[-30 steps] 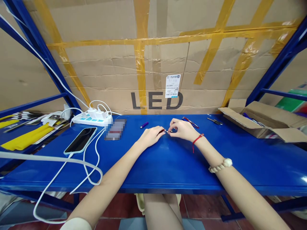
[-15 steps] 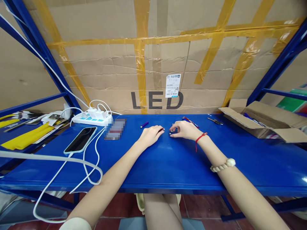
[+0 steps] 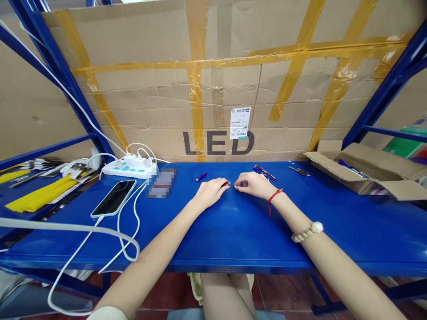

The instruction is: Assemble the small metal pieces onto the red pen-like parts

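Blue counter [image 3: 233,231] before the LED carton [image 3: 216,89] | your left hand [image 3: 210,193] is pinching a red-tipped piece [image 3: 227,182], grip narrow | your right hand [image 3: 255,184], grip narrow, is pinching a tiny part [image 3: 235,186] just beside it | both are sitting apart, joining seemingly left to do.

The work surface is a glossy blue metal shelf [image 3: 233,240] carried by a blue steel frame [image 3: 68,84], whose slanted braces rise at the left and right rear corners. A large creased cardboard sheet [image 3: 150,102], crossed with yellow tape [image 3: 196,98] and printed "LED", closes the whole rear edge and bears a white label [image 3: 239,122]. Dark red floor [image 3: 280,289] shows below the front edge; lighting is even, with soft reflections on the shelf.
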The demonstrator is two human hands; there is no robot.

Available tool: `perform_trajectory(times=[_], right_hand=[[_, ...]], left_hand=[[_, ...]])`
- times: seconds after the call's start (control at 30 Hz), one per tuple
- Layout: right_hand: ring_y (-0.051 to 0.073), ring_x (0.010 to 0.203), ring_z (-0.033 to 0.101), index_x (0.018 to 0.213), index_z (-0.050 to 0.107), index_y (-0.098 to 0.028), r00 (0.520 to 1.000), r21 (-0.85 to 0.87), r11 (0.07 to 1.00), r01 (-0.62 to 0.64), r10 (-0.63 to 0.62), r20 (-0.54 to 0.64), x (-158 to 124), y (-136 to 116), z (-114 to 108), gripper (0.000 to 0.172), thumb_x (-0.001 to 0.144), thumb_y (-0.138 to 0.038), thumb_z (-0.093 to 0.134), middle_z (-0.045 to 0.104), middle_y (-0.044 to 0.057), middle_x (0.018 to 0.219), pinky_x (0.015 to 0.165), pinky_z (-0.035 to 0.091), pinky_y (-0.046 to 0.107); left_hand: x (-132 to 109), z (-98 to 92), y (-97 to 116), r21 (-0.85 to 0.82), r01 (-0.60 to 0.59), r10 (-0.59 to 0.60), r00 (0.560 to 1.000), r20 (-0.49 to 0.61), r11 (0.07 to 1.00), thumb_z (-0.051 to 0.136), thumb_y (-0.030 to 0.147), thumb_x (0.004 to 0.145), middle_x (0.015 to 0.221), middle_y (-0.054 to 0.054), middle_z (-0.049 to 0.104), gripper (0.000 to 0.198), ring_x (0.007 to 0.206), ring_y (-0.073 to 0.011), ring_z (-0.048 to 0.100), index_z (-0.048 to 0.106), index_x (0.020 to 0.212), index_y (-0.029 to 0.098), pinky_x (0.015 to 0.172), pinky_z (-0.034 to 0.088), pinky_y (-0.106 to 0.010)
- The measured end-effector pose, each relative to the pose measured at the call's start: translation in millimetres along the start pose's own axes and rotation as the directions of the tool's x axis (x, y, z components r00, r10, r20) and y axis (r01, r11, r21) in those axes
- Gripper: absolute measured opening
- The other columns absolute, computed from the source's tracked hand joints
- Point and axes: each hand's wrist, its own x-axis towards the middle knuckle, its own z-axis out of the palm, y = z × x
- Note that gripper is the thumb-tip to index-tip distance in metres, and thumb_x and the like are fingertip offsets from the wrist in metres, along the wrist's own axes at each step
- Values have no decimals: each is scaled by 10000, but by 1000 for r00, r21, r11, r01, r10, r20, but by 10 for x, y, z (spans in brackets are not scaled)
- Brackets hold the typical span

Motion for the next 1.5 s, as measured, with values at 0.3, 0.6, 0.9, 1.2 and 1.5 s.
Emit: perform_trajectory(times=[0.3, 0.6, 0.9, 1.2, 1.5], right_hand=[[61, 591, 503, 821, 687, -209, 939, 228, 951, 208, -129, -318, 17, -120, 29, 178, 783, -311, 546, 606, 9, 801, 531, 350, 180], [61, 589, 503, 806, 690, -211, 952, 220, 955, 198, -134, -275, 10, -127, 8, 166, 772, -303, 557, 605, 8, 785, 513, 334, 182], [71, 609, 521, 818, 692, -215, 960, 243, 949, 202, -142, -242, 24, -105, 24, 168, 765, -300, 557, 611, 15, 787, 515, 334, 182], [70, 588, 503, 836, 686, -216, 969, 263, 943, 204, -157, -191, 17, -120, 42, 213, 767, -369, 555, 609, 22, 831, 521, 338, 192], [67, 579, 497, 818, 673, -202, 976, 252, 949, 191, -157, -148, 15, -115, 21, 247, 758, -414, 562, 604, 28, 865, 531, 352, 193]], left_hand=[[-7, 2, 15, -24, 22, -22, 1000, -17, 999, 373, 321, 914, 952, 3, 596, 192, 872, -156, 569, 501, 944, 182, 644, 409, -223], [-3, -43, 48, 3, 90, -90, 995, 35, 996, 350, 301, 923, 926, -8, 602, 191, 864, -158, 568, 494, 965, 184, 630, 395, -220], [2, -66, 71, 11, 103, -103, 993, 49, 995, 351, 305, 923, 887, -7, 601, 196, 817, -152, 565, 501, 953, 184, 613, 381, -223], [-13, -79, 77, 8, 110, -110, 992, 67, 994, 349, 297, 923, 913, -10, 601, 195, 843, -150, 565, 499, 983, 188, 637, 399, -223], [-10, -64, 83, 2, 86, -86, 994, 66, 996, 350, 288, 921, 939, -10, 597, 186, 876, -158, 559, 498, 977, 189, 673, 412, -237]])
